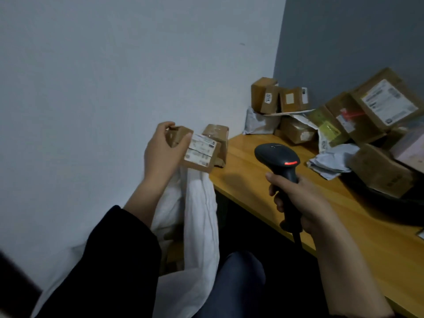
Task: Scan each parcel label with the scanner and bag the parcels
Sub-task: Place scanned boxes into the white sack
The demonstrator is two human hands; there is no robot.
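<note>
Cardboard parcel (195, 149) in left hand (161, 152), scanner (278, 159) in right hand (298, 198)

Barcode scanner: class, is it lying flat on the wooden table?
No; the right hand grips the barcode scanner by its handle and holds it up above the wooden table.

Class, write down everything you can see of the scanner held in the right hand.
The scanner is a dark, plastic-looking handheld unit with a rounded head and a slimmer handle. A curved red light glows on the head's back. It stands roughly upright above the wooden table. The right hand grips its handle, fingers curled round it; a dark cable leaves the base.
</note>
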